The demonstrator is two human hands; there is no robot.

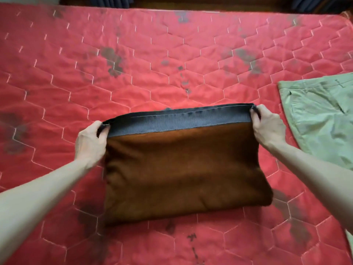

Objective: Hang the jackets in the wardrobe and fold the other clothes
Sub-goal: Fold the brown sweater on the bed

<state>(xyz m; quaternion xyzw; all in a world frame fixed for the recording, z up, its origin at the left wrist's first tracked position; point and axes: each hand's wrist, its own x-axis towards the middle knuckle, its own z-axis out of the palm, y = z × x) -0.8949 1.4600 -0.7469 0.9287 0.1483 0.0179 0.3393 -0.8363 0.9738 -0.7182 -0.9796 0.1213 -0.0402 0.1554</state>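
Both bare forearms reach out as left hand (89,141) and right hand (267,125) pinch the grey ribbed hem corners of a folded rust-brown knit garment (181,169), apparently squaring its fold on the red quilted mattress (133,54).

Setting: a bedroom in a home. I stand at a bed, looking down on a red quilted mattress (172,54) that fills nearly the whole view; its stitching runs in hexagons, and dark worn patches mark the fabric. Clothes lie on it: a folded brown garment with a grey ribbed hem (181,165) in front of me, pale green trousers (322,115) at the right edge. Beyond the far side of the mattress, dark blue pleated fabric (107,0) hangs, possibly curtains; too dim to tell.
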